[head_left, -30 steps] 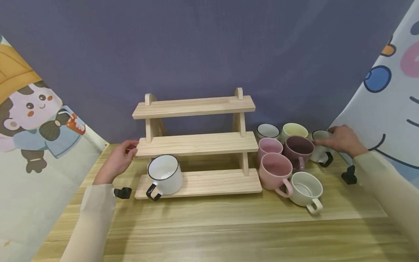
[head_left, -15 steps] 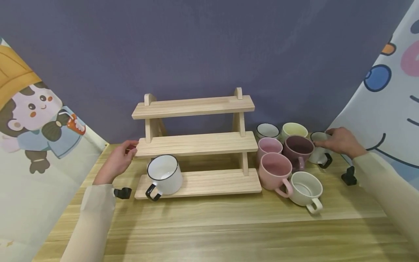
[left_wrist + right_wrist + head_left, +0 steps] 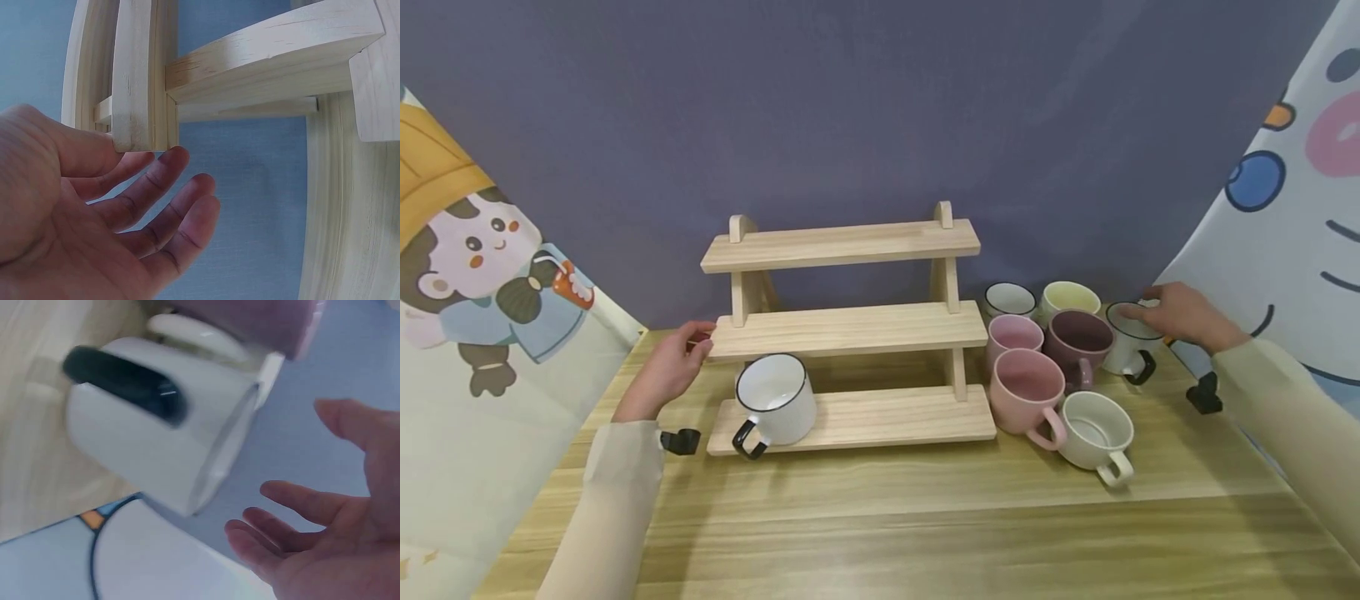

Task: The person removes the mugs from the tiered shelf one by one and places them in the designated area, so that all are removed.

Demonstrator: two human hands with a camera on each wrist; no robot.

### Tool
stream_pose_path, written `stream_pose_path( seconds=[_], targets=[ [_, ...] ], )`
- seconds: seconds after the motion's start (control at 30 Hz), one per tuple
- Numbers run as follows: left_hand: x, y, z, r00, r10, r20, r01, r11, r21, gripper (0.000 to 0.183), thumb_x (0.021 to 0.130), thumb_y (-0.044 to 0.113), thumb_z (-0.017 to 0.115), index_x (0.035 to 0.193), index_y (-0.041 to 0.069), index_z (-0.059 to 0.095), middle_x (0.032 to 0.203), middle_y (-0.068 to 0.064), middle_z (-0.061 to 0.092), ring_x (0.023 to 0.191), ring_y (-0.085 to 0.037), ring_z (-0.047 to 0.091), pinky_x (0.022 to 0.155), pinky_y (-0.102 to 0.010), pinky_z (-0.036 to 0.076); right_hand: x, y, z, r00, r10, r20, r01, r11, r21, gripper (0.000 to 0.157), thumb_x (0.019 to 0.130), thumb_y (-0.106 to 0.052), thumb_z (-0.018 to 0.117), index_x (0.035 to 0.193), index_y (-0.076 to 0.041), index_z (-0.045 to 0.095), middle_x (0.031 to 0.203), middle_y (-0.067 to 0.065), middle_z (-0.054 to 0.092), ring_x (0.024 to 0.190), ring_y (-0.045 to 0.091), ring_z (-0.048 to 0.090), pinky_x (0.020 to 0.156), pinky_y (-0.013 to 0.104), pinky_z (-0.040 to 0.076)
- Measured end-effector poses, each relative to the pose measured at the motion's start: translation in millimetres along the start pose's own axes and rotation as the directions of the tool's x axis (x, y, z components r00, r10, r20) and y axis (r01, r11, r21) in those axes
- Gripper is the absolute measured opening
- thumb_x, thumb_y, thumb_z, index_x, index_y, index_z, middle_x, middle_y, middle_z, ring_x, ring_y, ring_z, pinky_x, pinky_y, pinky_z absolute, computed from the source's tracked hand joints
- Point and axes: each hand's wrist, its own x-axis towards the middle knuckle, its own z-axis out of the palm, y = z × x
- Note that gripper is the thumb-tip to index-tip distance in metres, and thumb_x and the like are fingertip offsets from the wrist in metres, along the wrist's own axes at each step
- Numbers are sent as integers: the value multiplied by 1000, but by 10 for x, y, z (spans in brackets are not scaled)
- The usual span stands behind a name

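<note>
In the head view, my left hand (image 3: 662, 371) is at the left end of the middle board of a three-tier wooden display shelf (image 3: 850, 332). The left wrist view shows the thumb and fingertips on either side of that board end (image 3: 132, 119). My right hand (image 3: 1187, 317) is over a white enamel mug (image 3: 1123, 354) with a black rim and handle, at the far right. In the right wrist view, the fingers are spread and apart from the mug (image 3: 156, 444), with nothing between them. A similar white mug (image 3: 786, 408) stands on the bottom board, handle toward the front left.
Right of the shelf, several mugs crowd together: pink (image 3: 1026, 392), cream (image 3: 1093, 429), dark purple (image 3: 1078, 337), yellow (image 3: 1070, 298), mauve (image 3: 1015, 335) and another white one (image 3: 1009, 298). A dark blue cloth wall (image 3: 850, 108) rises close behind; printed panels flank the table (image 3: 880, 525).
The right hand's fingers have drawn slightly up and away from the black-handled mug at the far right. The left hand stays at the shelf end.
</note>
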Motion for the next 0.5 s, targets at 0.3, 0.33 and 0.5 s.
stream_pose_path(
  seconds=[0.3, 0.33, 0.5],
  targets=[
    [-5, -6, 5, 1000, 0, -7, 0, 1000, 17, 34, 100, 7, 41, 129, -10, 45, 112, -30, 54, 93, -38, 55, 76, -46, 45, -52, -579, -173, 980, -118, -162, 114, 993, -32, 62, 97, -37, 48, 116, 22, 51, 116, 42, 48, 108, 55, 42, 90, 63, 33],
    [-3, -9, 7, 1000, 1, -7, 0, 1000, 18, 34, 100, 7, 41, 129, -10, 45, 112, -30, 54, 94, -38, 55, 76, -46, 45, -64, -660, -180, 974, -139, -181, 134, 990, -41, 60, 97, -36, 49, 115, 21, 53, 115, 42, 49, 109, 54, 41, 90, 62, 32],
    [-5, -10, 9, 1000, -1, -8, 1, 1000, 14, 34, 100, 7, 41, 130, -10, 45, 113, -30, 54, 96, -39, 54, 78, -47, 44, -115, -1028, -178, 949, -205, -240, 203, 979, -31, 54, 96, -33, 53, 116, 16, 55, 114, 37, 49, 111, 50, 41, 93, 60, 31]
  ],
)
